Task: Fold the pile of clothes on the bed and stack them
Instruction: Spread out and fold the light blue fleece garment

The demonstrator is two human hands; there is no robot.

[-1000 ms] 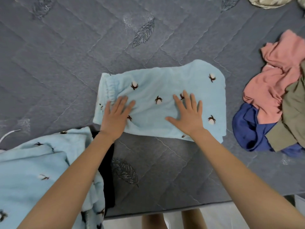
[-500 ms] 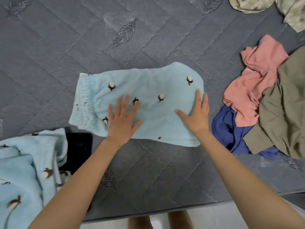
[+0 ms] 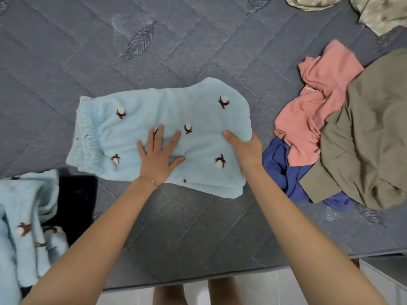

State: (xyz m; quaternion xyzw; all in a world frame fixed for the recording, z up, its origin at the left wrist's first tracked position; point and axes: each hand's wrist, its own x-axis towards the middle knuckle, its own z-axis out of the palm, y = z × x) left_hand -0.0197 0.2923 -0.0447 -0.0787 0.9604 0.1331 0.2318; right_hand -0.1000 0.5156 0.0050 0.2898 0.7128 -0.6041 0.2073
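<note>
Pressing the blue fleece pants point(image 3: 198, 111) in the middle of the bed point(image 3: 66, 62) with the left hand point(image 3: 157, 159), fingers point(image 3: 159, 135) spread, likely to stop sliding, and pinching their 3 o'clock edge in the right hand point(image 3: 244, 148), thumb on top, ready to fold toward 9 o'clock.

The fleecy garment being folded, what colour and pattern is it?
Light blue fleece garment, dotted with white cotton bolls; head view.

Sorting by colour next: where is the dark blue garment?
Head view, right side: the dark blue garment lies partly under the pink garment and olive garment, beside the right hand.
</note>
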